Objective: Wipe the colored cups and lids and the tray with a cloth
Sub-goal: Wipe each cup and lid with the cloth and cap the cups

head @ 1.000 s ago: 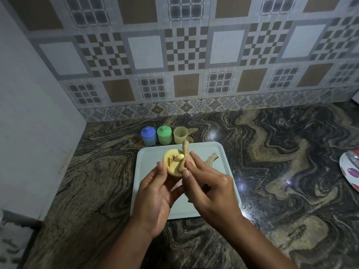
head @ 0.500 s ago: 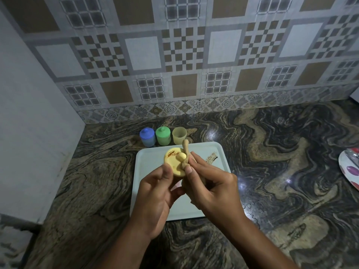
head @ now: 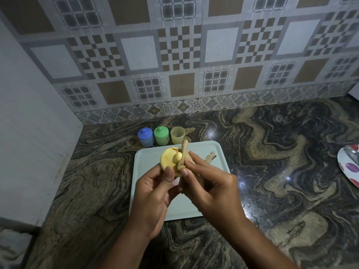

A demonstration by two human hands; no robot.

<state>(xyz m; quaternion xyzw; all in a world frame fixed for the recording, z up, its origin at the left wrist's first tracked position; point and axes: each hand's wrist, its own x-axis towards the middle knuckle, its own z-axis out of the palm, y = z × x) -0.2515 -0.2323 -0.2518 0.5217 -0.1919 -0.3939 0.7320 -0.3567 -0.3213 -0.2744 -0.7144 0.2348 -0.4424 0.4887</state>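
Note:
My left hand [head: 153,193] holds a yellow lid [head: 170,159] with a knob, tilted up over the pale tray [head: 147,166]. My right hand [head: 209,187] pinches a tan cloth [head: 183,152] and presses it against the lid's right side beside the knob; a twisted end of the cloth sticks up. A faint brown mark shows near the lid's top edge. Behind the tray stand a blue lidded cup [head: 145,137], a green lidded cup [head: 161,135] and an open yellow cup [head: 177,135]. A brown smear [head: 209,158] lies on the tray's right part.
The dark marbled counter [head: 272,171] meets a tiled wall behind and a plain white wall [head: 29,133] on the left. A spotted plate [head: 349,164] with a metal utensil sits at the right edge.
The brown streaks on the lid's face have mostly gone as the cloth rubbed over it. Both hands stay over the tray, shifted only slightly.

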